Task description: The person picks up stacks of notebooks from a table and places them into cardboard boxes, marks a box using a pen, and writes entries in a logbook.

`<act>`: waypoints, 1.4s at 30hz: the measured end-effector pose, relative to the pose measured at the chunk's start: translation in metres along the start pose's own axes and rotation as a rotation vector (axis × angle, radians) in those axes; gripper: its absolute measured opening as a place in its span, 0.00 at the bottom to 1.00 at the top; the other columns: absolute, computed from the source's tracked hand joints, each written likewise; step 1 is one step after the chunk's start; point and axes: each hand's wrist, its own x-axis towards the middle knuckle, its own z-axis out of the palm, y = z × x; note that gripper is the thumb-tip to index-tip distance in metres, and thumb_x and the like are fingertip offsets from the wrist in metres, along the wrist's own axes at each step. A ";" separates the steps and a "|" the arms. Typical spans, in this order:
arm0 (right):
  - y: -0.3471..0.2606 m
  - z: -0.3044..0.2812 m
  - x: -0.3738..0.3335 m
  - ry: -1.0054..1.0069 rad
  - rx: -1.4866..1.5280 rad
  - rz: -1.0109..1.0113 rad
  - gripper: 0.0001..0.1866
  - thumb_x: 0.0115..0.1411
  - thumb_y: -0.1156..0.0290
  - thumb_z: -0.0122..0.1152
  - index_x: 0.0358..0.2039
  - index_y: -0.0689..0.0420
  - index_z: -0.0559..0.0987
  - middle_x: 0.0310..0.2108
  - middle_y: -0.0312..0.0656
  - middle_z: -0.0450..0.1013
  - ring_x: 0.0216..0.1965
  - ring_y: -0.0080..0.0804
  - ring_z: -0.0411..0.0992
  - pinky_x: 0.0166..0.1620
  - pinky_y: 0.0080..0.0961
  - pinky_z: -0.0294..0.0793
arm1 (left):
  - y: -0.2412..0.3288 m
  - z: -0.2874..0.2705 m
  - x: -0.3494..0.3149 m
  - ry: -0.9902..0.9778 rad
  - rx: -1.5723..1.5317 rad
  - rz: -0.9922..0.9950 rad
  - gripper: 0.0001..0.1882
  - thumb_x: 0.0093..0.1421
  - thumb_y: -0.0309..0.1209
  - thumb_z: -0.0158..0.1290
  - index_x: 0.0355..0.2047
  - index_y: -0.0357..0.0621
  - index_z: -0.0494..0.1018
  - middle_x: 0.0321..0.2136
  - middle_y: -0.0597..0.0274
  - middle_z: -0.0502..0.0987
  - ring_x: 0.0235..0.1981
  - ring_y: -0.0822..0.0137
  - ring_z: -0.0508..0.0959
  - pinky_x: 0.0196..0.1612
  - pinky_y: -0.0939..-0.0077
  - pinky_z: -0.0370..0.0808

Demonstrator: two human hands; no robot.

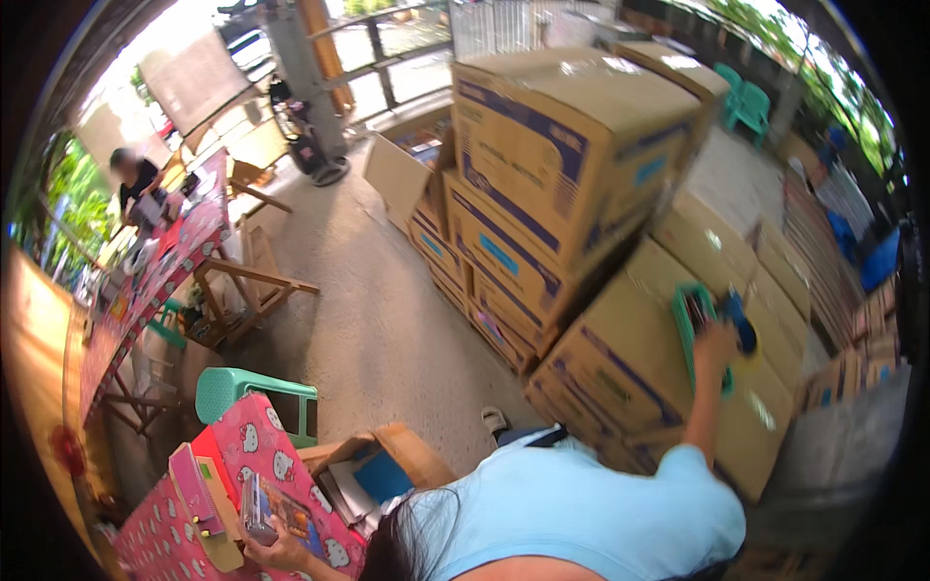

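At the lower left, my left hand (278, 548) grips the near side of a stack of notebooks (283, 513) with a colourful picture on top and a shiny side. The stack is over a table with a pink patterned cloth (254, 423), beside a pink spiral notebook (197, 492) and a piece of brown cardboard. My right arm stretches out to the right. My right hand (715, 346) is at a long green plastic basket (687, 324) on top of the cardboard boxes; its fingers are blurred and partly hidden. Right beside it stands a dark blue tape dispenser (738, 320).
Large brown cartons (542, 145) are stacked ahead and to the right. An open carton (412, 460) with papers stands near the pink table. A green stool (237, 392) is behind that table. Another person (140, 189) sits at a long cloth-covered table at far left.
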 end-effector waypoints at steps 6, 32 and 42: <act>-0.146 -0.113 0.056 0.303 1.036 -0.120 0.11 0.53 0.72 0.59 0.38 0.58 0.76 0.42 0.50 0.68 0.43 0.46 0.68 0.45 0.38 0.69 | 0.133 0.091 0.008 -0.226 -0.785 -0.512 0.37 0.43 0.20 0.58 0.57 0.47 0.63 0.49 0.54 0.67 0.43 0.59 0.71 0.45 0.65 0.72; -0.747 0.029 0.340 -0.202 2.011 0.416 0.48 0.42 0.71 0.60 0.64 0.51 0.51 0.49 0.50 0.65 0.45 0.42 0.69 0.48 0.35 0.70 | 0.394 0.735 0.273 -1.414 -0.942 -0.290 0.23 0.59 0.41 0.52 0.51 0.43 0.66 0.47 0.53 0.68 0.42 0.64 0.72 0.41 0.66 0.73; -0.826 0.179 0.375 -0.465 0.565 0.088 0.39 0.45 0.71 0.68 0.58 0.32 0.65 0.61 0.69 0.40 0.50 0.58 0.66 0.53 0.32 0.69 | 0.475 0.844 0.272 -1.674 -0.765 0.229 0.20 0.57 0.33 0.54 0.49 0.41 0.68 0.47 0.51 0.68 0.43 0.60 0.73 0.41 0.69 0.74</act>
